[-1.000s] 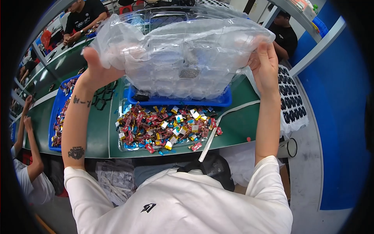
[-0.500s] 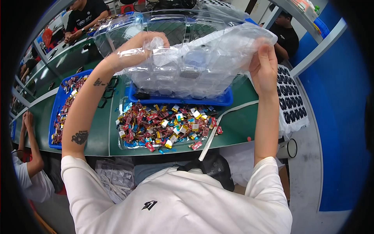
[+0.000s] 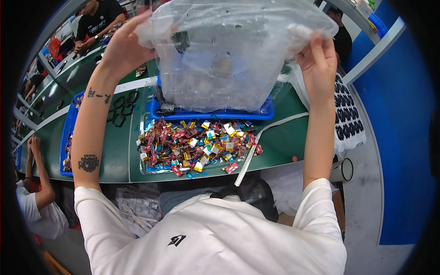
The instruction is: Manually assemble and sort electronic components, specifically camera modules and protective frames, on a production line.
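Note:
A large translucent plastic bag (image 3: 220, 36) is stretched between my raised hands, its upper part spread wide. My left hand (image 3: 128, 48) is closed on its left corner, with the fingertips partly behind the film. My right hand (image 3: 317, 57) pinches the right side of the bag between thumb and fingers. Behind and below the film, clear moulded plastic trays (image 3: 220, 98) show blurrily; whether they lie inside the bag I cannot tell. The bag's lower end reaches down to a blue tray (image 3: 211, 116) on the green table.
A heap of small red boards and silver-yellow battery cells (image 3: 197, 146) lies nearest me in a clear tray. Black frames (image 3: 123, 107) and another blue tray (image 3: 65, 156) are left. White strap (image 3: 256, 142) crosses the table; rows of black parts (image 3: 346, 112) lie right. Co-workers sit around.
My left hand has moved up and left, from over the clear trays to the bag's corner. The bag is now spread wider and higher, and my right hand has shifted slightly right.

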Action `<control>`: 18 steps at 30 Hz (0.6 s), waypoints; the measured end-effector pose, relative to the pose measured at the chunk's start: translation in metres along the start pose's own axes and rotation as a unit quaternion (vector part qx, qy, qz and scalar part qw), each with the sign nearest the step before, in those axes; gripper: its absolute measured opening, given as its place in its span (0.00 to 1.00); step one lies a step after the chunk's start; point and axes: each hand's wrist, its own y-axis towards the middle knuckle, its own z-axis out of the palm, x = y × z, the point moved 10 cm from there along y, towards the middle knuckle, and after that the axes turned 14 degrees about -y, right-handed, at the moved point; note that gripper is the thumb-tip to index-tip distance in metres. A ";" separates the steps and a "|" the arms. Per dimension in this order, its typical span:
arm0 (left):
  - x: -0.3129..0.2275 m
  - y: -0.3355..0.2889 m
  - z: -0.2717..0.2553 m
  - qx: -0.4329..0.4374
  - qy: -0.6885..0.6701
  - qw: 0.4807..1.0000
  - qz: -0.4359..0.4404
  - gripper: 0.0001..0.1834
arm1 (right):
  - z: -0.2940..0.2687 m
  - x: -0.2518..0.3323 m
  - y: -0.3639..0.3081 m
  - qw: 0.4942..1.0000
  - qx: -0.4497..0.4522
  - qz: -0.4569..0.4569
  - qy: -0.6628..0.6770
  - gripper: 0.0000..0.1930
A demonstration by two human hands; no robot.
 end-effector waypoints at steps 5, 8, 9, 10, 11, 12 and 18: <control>-0.035 -0.008 0.002 0.020 0.027 0.995 0.091 0.23 | -0.003 0.022 0.027 0.999 0.011 -0.027 0.018 0.08; -0.038 -0.003 -0.001 -0.079 0.190 0.969 0.139 0.26 | 0.009 0.031 0.038 0.998 0.037 -0.049 0.014 0.08; -0.039 -0.002 0.000 -0.110 0.244 0.951 0.155 0.27 | 0.007 0.026 0.041 0.998 0.036 -0.050 0.013 0.08; -0.041 0.002 0.001 -0.138 0.296 0.930 0.169 0.29 | 0.006 0.021 0.043 0.997 0.042 -0.046 0.048 0.08; -0.047 0.002 0.003 -0.164 0.349 0.904 0.184 0.30 | 0.009 0.024 0.042 0.994 0.050 -0.044 0.083 0.08; -0.043 0.019 -0.011 -0.081 0.425 0.896 0.098 0.33 | 0.009 0.027 0.042 0.993 0.030 -0.045 0.103 0.08; 0.068 0.058 0.109 0.082 0.480 0.872 0.041 0.25 | 0.038 0.021 0.022 0.969 0.094 0.038 0.226 0.10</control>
